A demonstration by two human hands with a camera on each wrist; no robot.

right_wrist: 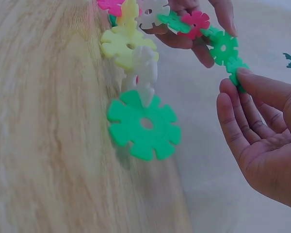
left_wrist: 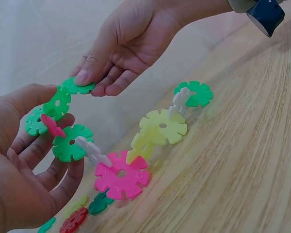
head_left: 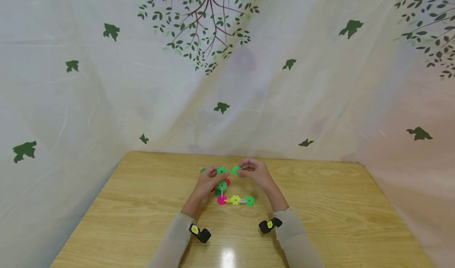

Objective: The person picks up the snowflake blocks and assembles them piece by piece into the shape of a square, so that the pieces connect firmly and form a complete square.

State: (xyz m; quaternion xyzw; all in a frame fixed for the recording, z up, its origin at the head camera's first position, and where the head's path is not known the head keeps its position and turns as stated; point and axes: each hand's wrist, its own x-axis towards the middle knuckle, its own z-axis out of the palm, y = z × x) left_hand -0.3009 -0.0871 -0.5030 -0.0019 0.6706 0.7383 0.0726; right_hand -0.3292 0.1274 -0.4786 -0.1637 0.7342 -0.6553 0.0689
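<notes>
A chain of slotted plastic flower discs, in green, pink, white and yellow, stretches between and below both hands. My left hand (head_left: 207, 183) holds its upper part, fingers curled behind a green disc (left_wrist: 70, 143) and thumb by another green disc (left_wrist: 57, 103). At the upper end my right hand (head_left: 257, 173) pinches a green disc (left_wrist: 78, 86) between thumb and fingers; that disc touches its green neighbour. Lower down, the chain runs through a pink disc (left_wrist: 128, 182) and a yellow disc (left_wrist: 162, 121) to a green end disc (right_wrist: 144, 128), close to the tabletop.
Under the left hand lie loose discs, among them a red one (left_wrist: 73, 221) and a dark green one (left_wrist: 101, 203). The wooden table (head_left: 320, 220) reaches back to a pale cloth (head_left: 249, 121) printed with leaves and birds. Each wrist carries a small black camera.
</notes>
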